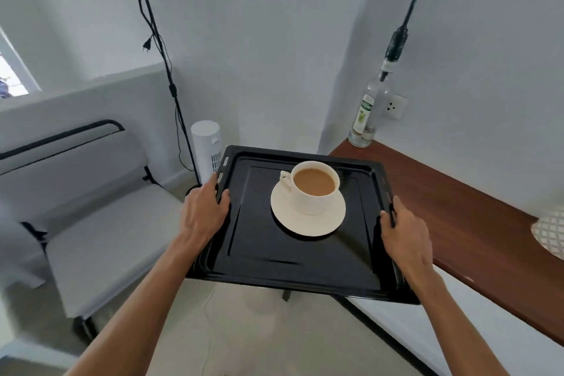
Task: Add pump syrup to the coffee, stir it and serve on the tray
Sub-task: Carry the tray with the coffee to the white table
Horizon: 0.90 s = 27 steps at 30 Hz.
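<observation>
- White walls meet in a corner behind a brown wooden table [457, 207] that runs along the right side of the view; pale floor shows below.
- Left hand [203, 214] is closed around the left rim of a black tray [274, 256], thumb on top of the edge, fingers curled underneath.
- Right hand [403, 235] is closed around the tray's right rim in the same way, thumb lying along the top edge.
- Both bare forearms reach up from the bottom of the view, holding the tray in the air, mostly over the floor, with its far right corner over the table's edge.
- On the tray, towards its far half, a white saucer [308, 220] carries a white cup [314, 189], handle pointing left.
- Light brown coffee [315, 181] fills the cup close to the brim.
- On the table's far end, against the wall, stands a clear syrup bottle [366, 119] with a green label and a tall black pump [403, 24], well apart from the tray.
- Just beside the bottle, a white wall socket [395, 106].
- Left of the tray: a grey seat [100, 223], a white tower fan [206, 143], and a black stand [164, 64] with cables.
</observation>
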Tool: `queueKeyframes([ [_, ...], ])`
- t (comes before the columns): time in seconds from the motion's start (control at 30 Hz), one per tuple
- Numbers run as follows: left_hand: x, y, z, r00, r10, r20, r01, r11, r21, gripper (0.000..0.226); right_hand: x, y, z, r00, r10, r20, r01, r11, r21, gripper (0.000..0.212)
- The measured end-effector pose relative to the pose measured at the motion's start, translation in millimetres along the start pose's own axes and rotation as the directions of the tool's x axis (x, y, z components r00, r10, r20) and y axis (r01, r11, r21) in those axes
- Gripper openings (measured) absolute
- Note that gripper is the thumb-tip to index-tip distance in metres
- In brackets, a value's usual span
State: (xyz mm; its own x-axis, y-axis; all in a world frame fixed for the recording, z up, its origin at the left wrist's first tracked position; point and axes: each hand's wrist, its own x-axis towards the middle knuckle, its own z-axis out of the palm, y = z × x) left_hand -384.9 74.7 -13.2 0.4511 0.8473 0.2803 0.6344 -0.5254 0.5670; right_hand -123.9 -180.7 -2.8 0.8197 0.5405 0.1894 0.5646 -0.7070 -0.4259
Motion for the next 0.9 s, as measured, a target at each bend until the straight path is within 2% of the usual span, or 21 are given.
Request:
queueKeyframes([
  [0.13,-13,-41,-34,0.992,-0.083,-0.093,0.087,0.996,0.035,0.032,6,-49,25,0.990,-0.128,0.053,0.124,0.990,0.059,0.044],
  [0.5,-42,-158,-131,0.925,-0.283,-0.254,0.316,0.944,0.098,0.047,3,-203,104,0.920,-0.352,0.172,0.325,0.930,0.170,0.045],
  [0.83,-61,-270,-216,0.820,-0.444,-0.362,0.511,0.852,0.113,0.039,-30,-346,172,0.838,-0.490,0.241,0.427,0.863,0.270,0.020],
  [0.9,-66,-292,-231,0.801,-0.464,-0.377,0.535,0.838,0.105,0.036,-40,-373,185,0.821,-0.511,0.256,0.444,0.852,0.277,0.022],
])
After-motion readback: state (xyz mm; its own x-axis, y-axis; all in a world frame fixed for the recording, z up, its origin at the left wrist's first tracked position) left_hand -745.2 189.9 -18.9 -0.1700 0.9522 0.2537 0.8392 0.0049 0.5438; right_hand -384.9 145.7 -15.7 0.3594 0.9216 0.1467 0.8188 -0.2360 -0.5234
